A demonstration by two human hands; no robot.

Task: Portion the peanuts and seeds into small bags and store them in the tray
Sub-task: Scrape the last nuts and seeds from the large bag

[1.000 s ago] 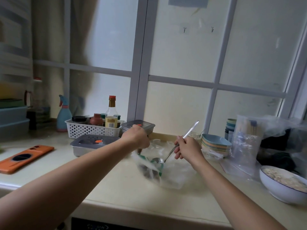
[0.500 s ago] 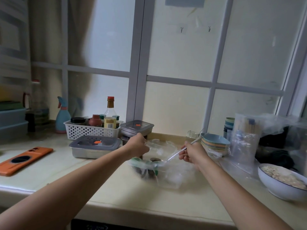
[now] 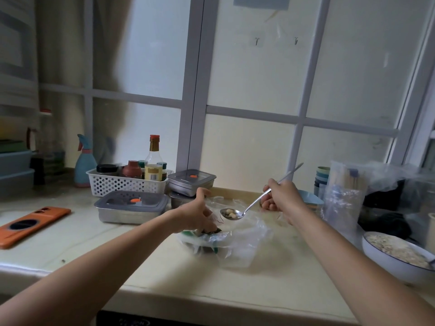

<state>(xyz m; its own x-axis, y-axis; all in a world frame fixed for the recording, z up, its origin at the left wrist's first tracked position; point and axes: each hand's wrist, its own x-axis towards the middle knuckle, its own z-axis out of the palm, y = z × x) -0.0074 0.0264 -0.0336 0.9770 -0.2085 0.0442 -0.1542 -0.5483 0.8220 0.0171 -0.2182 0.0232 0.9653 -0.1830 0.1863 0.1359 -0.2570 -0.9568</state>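
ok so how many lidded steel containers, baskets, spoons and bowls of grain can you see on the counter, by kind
lidded steel containers: 2 clear, the big one in front and a smaller one that seems to sit on a third, mostly hidden
white perforated basket: 1
spoon, held in the right hand: 1
white bowl of grain: 1
total: 5

Spoon (image 3: 231, 213) — polished metal, glossy; bag (image 3: 237, 241) — clear, crinkled plastic film; countertop (image 3: 164, 274) — smooth, matt.

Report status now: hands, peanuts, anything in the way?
Right hand gripping spoon, peanuts aboard. Left hand holding plastic bag on counter. Nothing in the way.
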